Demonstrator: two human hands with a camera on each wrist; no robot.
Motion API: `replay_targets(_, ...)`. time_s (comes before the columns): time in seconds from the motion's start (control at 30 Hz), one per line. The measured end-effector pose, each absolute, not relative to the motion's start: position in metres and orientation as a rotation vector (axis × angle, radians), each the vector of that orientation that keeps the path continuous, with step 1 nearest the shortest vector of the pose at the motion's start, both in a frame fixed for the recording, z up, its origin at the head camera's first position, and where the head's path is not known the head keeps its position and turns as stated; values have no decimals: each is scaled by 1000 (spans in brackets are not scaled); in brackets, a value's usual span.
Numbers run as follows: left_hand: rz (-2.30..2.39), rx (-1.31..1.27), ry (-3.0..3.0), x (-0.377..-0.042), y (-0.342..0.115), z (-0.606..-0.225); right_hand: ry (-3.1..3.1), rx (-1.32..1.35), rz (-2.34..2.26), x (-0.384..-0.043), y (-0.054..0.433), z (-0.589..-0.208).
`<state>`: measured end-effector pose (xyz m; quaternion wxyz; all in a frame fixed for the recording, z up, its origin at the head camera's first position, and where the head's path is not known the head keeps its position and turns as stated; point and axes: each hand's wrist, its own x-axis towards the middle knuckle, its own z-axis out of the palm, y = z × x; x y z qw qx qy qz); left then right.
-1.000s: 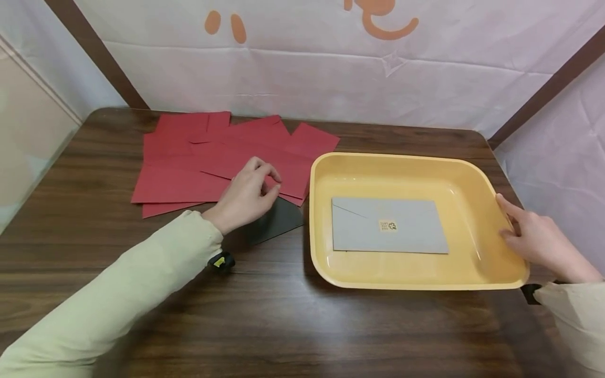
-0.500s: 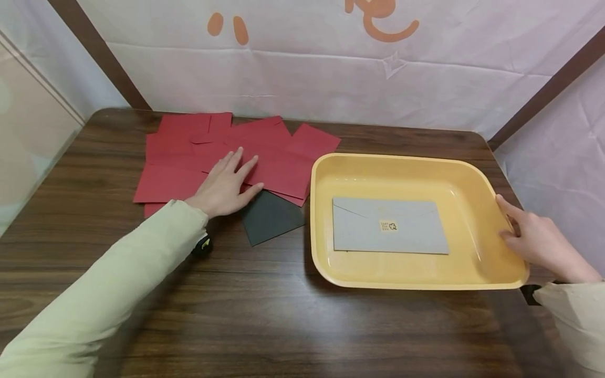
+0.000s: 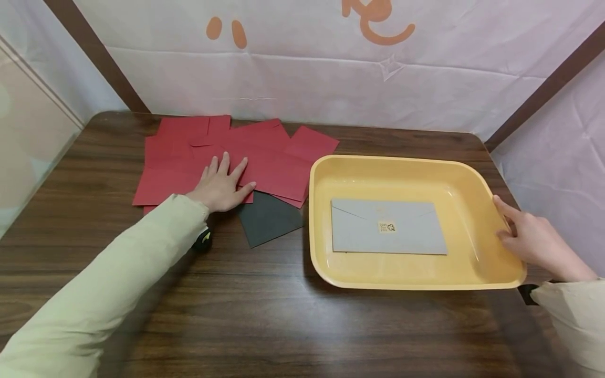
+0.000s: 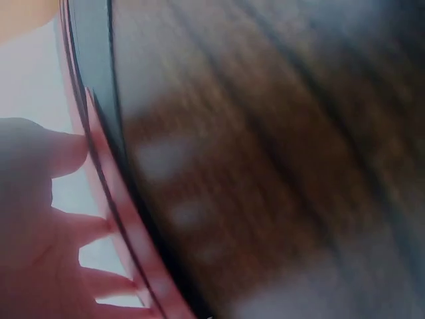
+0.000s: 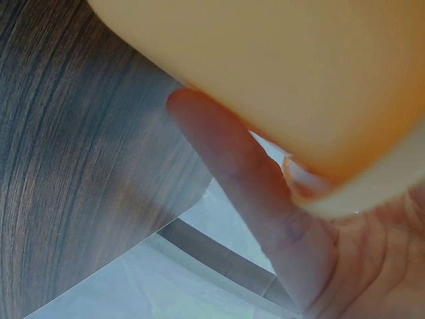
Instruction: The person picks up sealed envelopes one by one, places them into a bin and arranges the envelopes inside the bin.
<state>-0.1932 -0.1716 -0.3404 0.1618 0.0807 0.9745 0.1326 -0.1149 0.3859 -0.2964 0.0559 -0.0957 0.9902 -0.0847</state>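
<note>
Overlapping red envelopes [image 3: 279,163] lie at the back left of the table. My left hand [image 3: 219,189] rests on them with its fingers spread; in the left wrist view, the fingertips touch the red paper [image 4: 116,179]. Partly under the red ones, a dark envelope [image 3: 271,218] sticks out toward the front. To the right stands a yellow tray [image 3: 468,226] with a grey envelope [image 3: 387,241] flat inside, bearing a small sticker. My right hand [image 3: 539,239] grips the tray's right side at the rim. Seen from the right wrist, one finger [image 5: 232,159] lies along the tray's outside.
Dark wood-grain table [image 3: 264,325] extends in front of the tray and envelopes. Behind its far edge hangs a pale cloth [image 3: 312,79] with orange shapes. Another cloth panel [image 3: 562,152] stands close on the right.
My left hand has moved left from above the dark envelope onto the red ones, its fingers going from bent to spread. More of the dark envelope shows. My right hand keeps its hold.
</note>
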Motion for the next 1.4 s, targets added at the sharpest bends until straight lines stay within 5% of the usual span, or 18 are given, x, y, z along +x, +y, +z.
replay_targets(0.9,-54,264,2731,-111,-149,-322,3008,-279,-266,-113,385,-296)
replay_targets(1.4,12,255,2760,-105,-157,-314,3003,-269,-264,-113,384,-296)
